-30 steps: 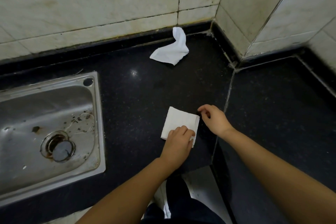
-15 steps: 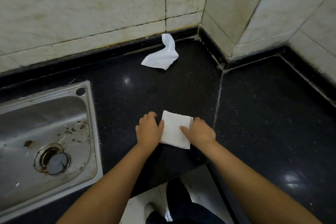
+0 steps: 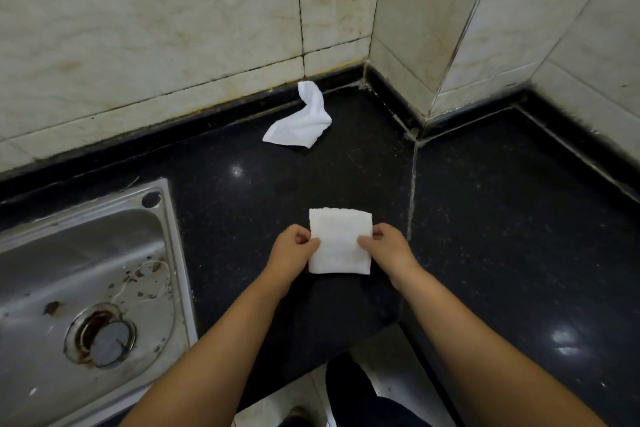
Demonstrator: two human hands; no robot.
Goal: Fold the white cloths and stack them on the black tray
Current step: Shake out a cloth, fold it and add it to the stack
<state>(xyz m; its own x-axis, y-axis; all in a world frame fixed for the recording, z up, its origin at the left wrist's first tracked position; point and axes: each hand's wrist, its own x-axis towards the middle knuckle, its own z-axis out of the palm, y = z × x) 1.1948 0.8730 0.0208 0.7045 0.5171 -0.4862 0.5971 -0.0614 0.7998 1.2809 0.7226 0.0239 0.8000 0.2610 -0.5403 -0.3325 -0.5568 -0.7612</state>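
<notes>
Head view: left hand [image 3: 292, 250] and right hand [image 3: 388, 248] pinching folded white cloth [image 3: 340, 241] by its sides over black counter [image 3: 502, 218]; crumpled cloth [image 3: 301, 123] far back, by wall

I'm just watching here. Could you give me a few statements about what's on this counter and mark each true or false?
1. Both hands pinch the folded white cloth. True: the left hand and the right hand hold its side edges.
2. A crumpled cloth lies by the back wall. True.
3. The crumpled cloth lies in the sink. False: it lies on the black counter.
4. The sink is full of water. False: its basin is drained.
</notes>
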